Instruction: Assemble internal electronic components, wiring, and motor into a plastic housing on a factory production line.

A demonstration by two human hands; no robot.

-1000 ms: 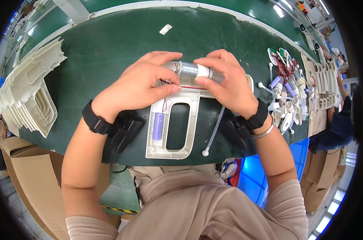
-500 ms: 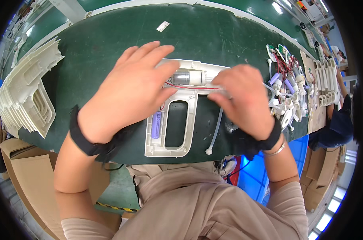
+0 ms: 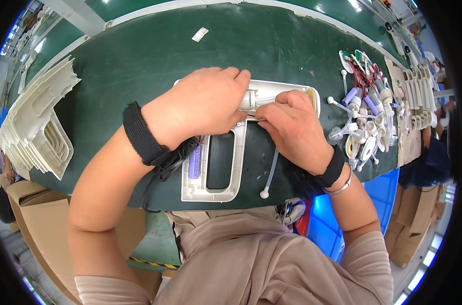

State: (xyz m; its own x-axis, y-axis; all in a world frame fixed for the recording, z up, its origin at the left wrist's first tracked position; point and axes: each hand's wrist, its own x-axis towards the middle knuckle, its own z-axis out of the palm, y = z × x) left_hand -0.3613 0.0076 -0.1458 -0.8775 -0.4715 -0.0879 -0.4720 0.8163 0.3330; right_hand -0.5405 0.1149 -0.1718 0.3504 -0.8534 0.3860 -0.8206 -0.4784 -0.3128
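Observation:
A white plastic housing half (image 3: 236,175) with a loop-shaped handle lies open side up before me. In its handle sits a purple battery cell (image 3: 194,162). My left hand (image 3: 203,99) bends over the upper part, fingers and thumb around a cylindrical motor (image 3: 248,100) that it mostly covers. My right hand (image 3: 294,127) is closed, thumb and forefinger pinched by the housing's inner edge on a thin red wire (image 3: 251,116), largely hidden by the fingertips. A pale tube (image 3: 270,175) with a white ball end hangs below that hand onto the table.
At left stand stacked white housing halves (image 3: 35,127). A pile of motors, battery cells, tubes and wires (image 3: 366,109) lies at right, beside more white parts (image 3: 419,96) on cardboard. A small white piece (image 3: 200,34) lies farther off. Below are a cardboard box (image 3: 48,218) and blue bin (image 3: 322,218).
My left hand has moved right and down over the motor. My right hand has shifted slightly left and down, its thumb and forefinger closing at the housing's edge.

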